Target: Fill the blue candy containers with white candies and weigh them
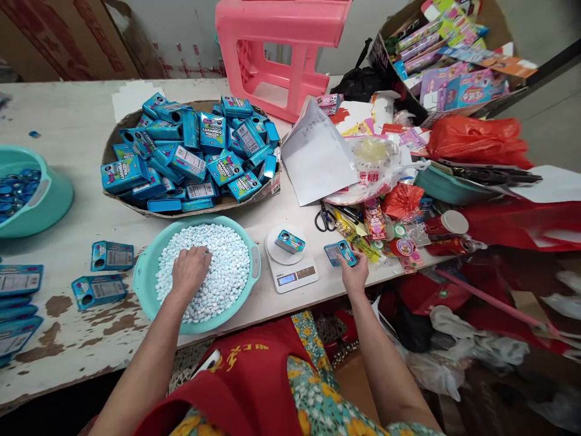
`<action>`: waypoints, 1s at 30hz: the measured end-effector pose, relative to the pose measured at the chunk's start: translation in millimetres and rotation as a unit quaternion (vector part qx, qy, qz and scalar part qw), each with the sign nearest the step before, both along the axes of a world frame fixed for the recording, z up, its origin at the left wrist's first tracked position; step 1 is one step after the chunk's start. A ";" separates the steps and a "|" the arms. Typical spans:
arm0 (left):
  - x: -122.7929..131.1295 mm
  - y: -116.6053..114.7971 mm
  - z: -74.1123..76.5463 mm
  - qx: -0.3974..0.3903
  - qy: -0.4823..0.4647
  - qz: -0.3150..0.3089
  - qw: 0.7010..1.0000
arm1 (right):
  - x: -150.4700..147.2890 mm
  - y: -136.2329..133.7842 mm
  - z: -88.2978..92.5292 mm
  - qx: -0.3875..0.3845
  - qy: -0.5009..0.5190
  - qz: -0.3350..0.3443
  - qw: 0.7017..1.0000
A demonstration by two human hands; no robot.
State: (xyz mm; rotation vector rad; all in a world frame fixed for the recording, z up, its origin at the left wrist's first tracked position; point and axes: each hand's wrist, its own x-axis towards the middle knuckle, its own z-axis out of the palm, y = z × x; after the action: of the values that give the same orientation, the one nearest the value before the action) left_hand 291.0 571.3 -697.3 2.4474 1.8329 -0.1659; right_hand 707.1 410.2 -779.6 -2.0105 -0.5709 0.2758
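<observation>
My left hand [193, 269] reaches into a turquoise basin [255, 261] of small white and pale blue candies [227, 272]. Its fingers curl down among the candies, and the fingertips are partly hidden. My right hand [354, 272] grips a small blue candy box [339, 252] over the table's front edge, to the right of a white kitchen scale [297, 277]. Another blue box [290, 241] lies on the scale's round pan; the display is lit but too small to read.
Behind the basin, a cardboard tray [181, 213] is heaped with blue boxes. A second turquoise basin [49, 194] and several boxes lie left. Scissors [325, 219], paper [318, 157], a pink stool [290, 72] and packaging clutter stand right and behind.
</observation>
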 end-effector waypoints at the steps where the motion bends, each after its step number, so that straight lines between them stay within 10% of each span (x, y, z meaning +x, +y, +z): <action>1: 0.5 -0.2 0.7 -0.002 0.001 0.000 1.000 | -2.1 -0.7 1.4 -0.004 -0.015 0.003 1.000; 9: -1.7 -3.0 10.7 0.002 -0.031 0.037 0.999 | -40.2 16.5 40.0 0.029 -0.238 0.113 0.964; 30: -30.8 -18.6 17.5 0.062 -0.119 0.070 0.988 | -94.0 56.6 41.5 0.046 -0.098 0.279 0.954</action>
State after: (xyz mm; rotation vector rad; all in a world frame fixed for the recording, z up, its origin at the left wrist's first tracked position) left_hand 260.2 552.7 -679.8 2.2832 1.9488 0.2469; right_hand 613.1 466.8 -738.2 -1.7610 -1.2570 0.3817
